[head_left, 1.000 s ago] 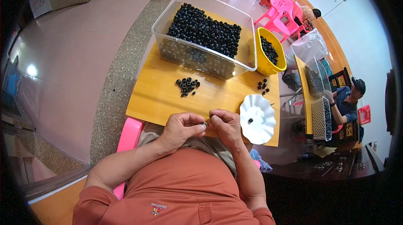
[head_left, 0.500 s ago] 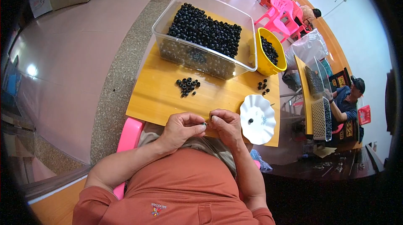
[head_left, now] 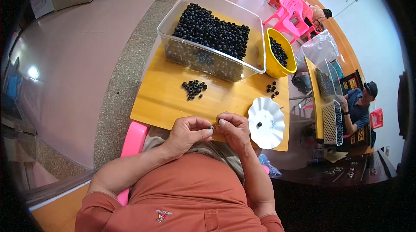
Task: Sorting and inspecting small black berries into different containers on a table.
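Note:
My left hand point(head_left: 187, 133) pinches a small dark round piece point(head_left: 211, 128) with a hint of green between thumb and forefinger, over the table's near edge. Close beside it, my right hand point(head_left: 234, 130) is closed in a pinch, and whatever its fingertips hold is too small to name. Beyond the hands lies a loose pile of black bead-like pieces point(head_left: 195, 88), some showing holes. To the right, a white scalloped dish point(head_left: 271, 139) holds one black piece point(head_left: 259, 124) and some tiny bluish bits or print.
A clear plastic bin point(head_left: 182, 48) full of black pieces stands at the back of the table point(head_left: 160, 102), beside a yellow tub point(head_left: 287, 69) of the same. Several loose pieces point(head_left: 271, 88) lie before the tub. At right, another person point(head_left: 357, 106) sits by a perforated basket point(head_left: 330, 124).
My hands stay almost where they were, with the right fingertips shifting very slightly. At the right, the other person's arm has moved.

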The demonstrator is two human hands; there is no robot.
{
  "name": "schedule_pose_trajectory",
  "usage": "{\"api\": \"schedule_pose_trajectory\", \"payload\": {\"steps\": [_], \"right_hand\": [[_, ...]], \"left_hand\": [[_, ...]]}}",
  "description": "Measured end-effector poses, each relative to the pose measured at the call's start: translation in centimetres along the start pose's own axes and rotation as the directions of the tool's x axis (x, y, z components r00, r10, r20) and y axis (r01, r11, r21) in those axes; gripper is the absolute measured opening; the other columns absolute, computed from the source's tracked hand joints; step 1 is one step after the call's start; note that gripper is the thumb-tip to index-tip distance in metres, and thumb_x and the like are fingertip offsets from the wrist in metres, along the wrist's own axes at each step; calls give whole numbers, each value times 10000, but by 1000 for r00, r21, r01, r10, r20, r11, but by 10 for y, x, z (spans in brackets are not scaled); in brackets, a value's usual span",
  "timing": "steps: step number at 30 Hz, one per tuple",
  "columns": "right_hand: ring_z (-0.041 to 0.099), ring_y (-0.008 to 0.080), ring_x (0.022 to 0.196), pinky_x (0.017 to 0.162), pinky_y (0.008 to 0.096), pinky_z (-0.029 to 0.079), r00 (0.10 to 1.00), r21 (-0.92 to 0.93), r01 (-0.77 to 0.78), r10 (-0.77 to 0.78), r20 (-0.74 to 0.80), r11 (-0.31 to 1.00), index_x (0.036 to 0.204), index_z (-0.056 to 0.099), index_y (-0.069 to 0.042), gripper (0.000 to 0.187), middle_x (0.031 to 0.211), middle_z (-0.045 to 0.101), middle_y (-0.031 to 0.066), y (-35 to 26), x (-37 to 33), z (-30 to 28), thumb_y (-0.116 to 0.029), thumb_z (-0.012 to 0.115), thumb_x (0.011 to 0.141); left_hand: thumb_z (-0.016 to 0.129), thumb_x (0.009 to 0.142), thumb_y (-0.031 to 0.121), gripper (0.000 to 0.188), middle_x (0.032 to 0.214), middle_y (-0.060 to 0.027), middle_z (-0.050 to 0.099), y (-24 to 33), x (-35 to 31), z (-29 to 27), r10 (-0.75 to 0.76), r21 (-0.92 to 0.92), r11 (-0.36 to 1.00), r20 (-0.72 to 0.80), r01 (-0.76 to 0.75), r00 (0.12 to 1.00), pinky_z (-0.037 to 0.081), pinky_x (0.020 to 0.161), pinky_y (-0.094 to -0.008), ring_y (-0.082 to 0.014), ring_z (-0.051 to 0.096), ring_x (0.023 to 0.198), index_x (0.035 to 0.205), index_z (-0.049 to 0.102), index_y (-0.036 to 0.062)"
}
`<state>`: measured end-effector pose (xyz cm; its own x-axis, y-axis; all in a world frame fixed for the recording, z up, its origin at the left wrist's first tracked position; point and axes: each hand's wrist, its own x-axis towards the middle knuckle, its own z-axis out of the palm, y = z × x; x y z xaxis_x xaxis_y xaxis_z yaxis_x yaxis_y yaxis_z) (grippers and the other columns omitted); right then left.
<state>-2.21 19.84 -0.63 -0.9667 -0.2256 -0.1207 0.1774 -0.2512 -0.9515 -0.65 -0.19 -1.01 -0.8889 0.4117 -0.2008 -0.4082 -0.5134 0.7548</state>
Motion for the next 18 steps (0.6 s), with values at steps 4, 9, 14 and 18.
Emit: {"api": "schedule_pose_trajectory", "payload": {"steps": [4, 9, 14, 18], "right_hand": [[661, 137, 783, 708, 277, 556, 1000, 3, 21, -21, 7, 1000, 1009, 645, 6, 138, 862, 665, 43, 0, 0, 1, -49, 631, 883], [651, 124, 778, 705, 267, 549, 1000, 10, 11, -11, 6, 1000, 974, 647, 3, 104, 868, 657, 38, -2, -1, 2, -38, 634, 879], [609, 93, 802, 744, 241, 509, 999, -89, 42, -42, 5, 995, 926, 656, 5, 74, 891, 654, 29, 2, 1, -1, -19, 654, 857], [597, 95, 835, 771, 243, 491, 997, -110, 80, -78, 20, 991, 900, 665, 7, 61, 897, 654, 32, 2, 2, -2, -7, 662, 842]], "left_hand": [[677, 845, 16, 170, 922, -78, 656, -1, 0, 0, -4, 0, 1000, -5, 4, 1000, 582, 756, -281, -150, 654, 814, 1001, 626, -26], [680, 845, 22, 166, 914, -75, 657, 0, 0, 0, 0, 6, 1000, -1, 0, 1000, 580, 751, -277, -149, 655, 808, 996, 627, -23], [683, 846, 28, 163, 911, -74, 657, 1, -1, 0, 2, -4, 1000, 2, -2, 1000, 580, 750, -276, -148, 655, 805, 991, 627, -22], [682, 846, 25, 161, 911, -76, 656, 0, 0, 0, 4, -5, 1000, 2, -4, 1000, 582, 753, -279, -147, 654, 806, 989, 626, -22]]}}
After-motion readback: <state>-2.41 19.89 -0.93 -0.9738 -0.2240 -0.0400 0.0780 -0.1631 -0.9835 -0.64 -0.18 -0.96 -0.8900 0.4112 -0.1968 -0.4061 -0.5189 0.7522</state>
